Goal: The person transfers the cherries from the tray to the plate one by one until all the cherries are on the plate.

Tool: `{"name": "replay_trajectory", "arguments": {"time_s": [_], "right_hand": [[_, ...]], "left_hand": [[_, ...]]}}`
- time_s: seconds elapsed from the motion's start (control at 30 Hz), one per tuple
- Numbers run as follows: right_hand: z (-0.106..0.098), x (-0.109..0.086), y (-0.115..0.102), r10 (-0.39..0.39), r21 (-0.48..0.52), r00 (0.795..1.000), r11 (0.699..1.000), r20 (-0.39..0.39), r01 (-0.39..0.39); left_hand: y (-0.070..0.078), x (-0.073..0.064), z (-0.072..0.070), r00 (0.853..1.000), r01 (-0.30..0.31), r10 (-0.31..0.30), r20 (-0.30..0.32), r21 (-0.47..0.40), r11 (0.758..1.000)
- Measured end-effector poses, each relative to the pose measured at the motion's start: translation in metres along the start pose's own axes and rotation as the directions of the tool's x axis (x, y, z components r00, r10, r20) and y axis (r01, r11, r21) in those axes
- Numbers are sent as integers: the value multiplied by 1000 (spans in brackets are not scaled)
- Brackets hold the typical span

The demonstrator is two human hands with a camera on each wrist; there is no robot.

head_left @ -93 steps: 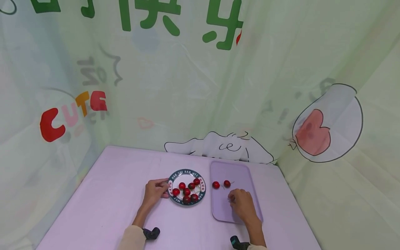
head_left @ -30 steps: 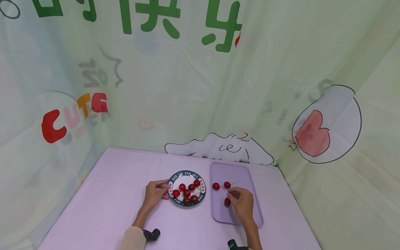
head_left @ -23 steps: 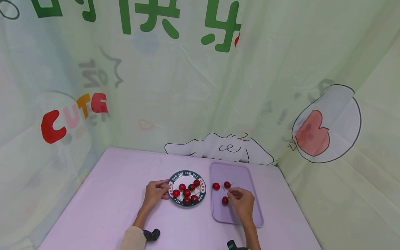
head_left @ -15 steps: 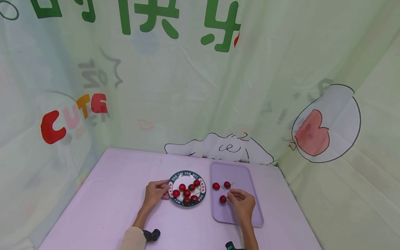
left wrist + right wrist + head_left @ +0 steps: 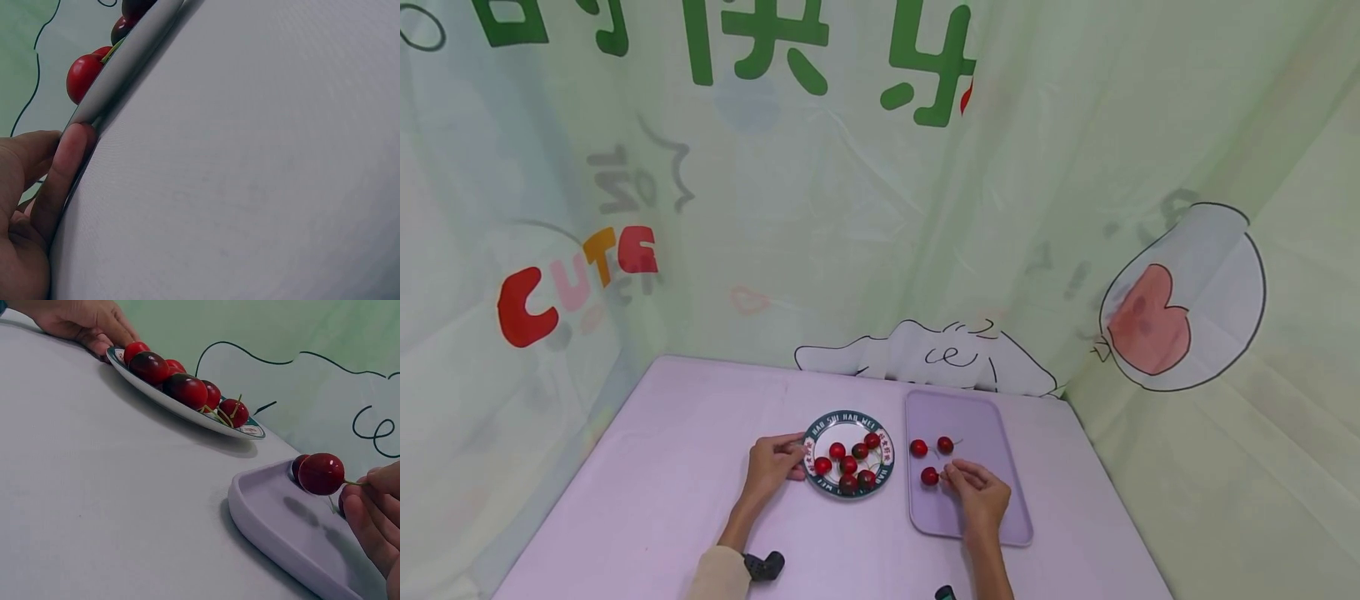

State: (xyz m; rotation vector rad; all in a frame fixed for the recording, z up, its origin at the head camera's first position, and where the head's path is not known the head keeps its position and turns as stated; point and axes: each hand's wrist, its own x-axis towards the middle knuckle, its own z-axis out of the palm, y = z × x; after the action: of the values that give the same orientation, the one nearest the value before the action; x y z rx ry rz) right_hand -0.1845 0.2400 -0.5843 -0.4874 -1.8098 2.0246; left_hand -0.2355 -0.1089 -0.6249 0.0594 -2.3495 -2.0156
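My left hand (image 5: 770, 462) holds the left rim of a round plate (image 5: 814, 427) with a dark green lettered border. Several red cherries (image 5: 847, 465) with stems lie on the plate. In the left wrist view the fingertips (image 5: 72, 140) meet the plate's edge. Above the purple tray (image 5: 955, 408), my right hand (image 5: 983, 498) pinches a cherry (image 5: 929, 476) by its thin stem. The right wrist view shows this cherry (image 5: 321, 474) raised over the tray, its shadow beneath. Two more cherries (image 5: 918, 448) lie on the tray, partly hidden in that view.
A pale lilac cloth covers the table (image 5: 715, 400). Plate and tray stand side by side with a narrow gap between them. Behind the table hangs a printed curtain (image 5: 820, 250). A dark wrist device (image 5: 764, 566) is on the left wrist.
My right hand first covered a cherry low on the tray; it now has that cherry by the stem, and the cherry has moved left toward the plate. My left hand has stayed at the rim.
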Motion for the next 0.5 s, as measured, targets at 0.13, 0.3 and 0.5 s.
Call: {"name": "replay_trajectory", "arguments": {"time_s": [0.13, 0.3, 0.5], "right_hand": [[1, -3, 2, 31, 48, 1000, 998, -5, -31], [4, -7, 1, 49, 49, 999, 998, -6, -49], [4, -9, -1, 64, 73, 998, 995, -1, -64]], "left_hand": [[0, 0, 0, 1000, 3, -3, -2, 2, 1000], [0, 0, 0, 1000, 12, -12, -7, 2, 1000], [-2, 1, 0, 1000, 13, -13, -10, 15, 1000]]}}
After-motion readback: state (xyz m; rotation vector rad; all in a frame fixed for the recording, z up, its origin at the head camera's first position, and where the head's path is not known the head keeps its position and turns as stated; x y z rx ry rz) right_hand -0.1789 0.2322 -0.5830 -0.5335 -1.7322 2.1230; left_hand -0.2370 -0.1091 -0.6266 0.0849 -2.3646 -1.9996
